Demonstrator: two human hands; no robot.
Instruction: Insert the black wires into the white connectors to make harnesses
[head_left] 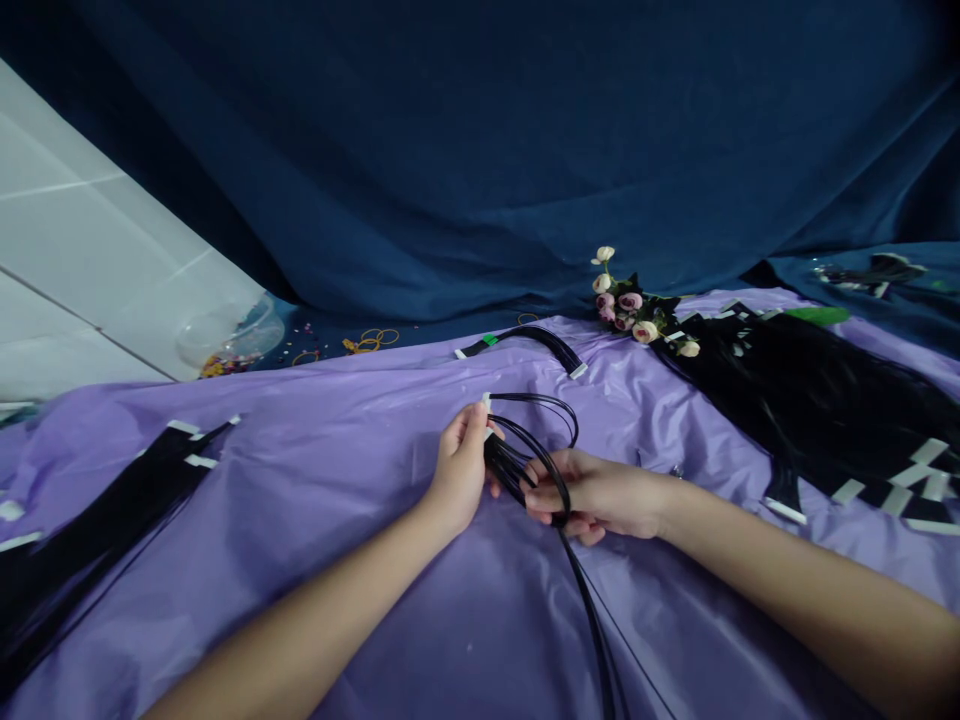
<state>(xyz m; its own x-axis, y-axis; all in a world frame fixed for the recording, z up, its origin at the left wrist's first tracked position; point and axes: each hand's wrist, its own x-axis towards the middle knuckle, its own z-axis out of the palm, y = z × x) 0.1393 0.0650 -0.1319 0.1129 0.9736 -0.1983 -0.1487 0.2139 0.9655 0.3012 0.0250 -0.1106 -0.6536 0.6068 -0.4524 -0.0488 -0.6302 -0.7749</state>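
Note:
My left hand (463, 458) is closed, its thumb pressed over the white connector end of a bundle of black cables (517, 468). My right hand (581, 490) is closed around the same cables a little to the right. Thin black strands loop up between the hands and hang down past my right hand to the bottom edge of the view. Just behind the hands, a curved black cable bundle (544, 338) with white ends and a green mark lies on the purple sheet (360, 500).
Flat black cable bundles with white ends (105, 530) lie at the left. A larger black pile (810, 390) spreads at the right, beside artificial flowers (630, 302). Yellow rubber bands (371, 341) and a clear plastic bowl (255, 330) stand behind, before a blue cloth (487, 150).

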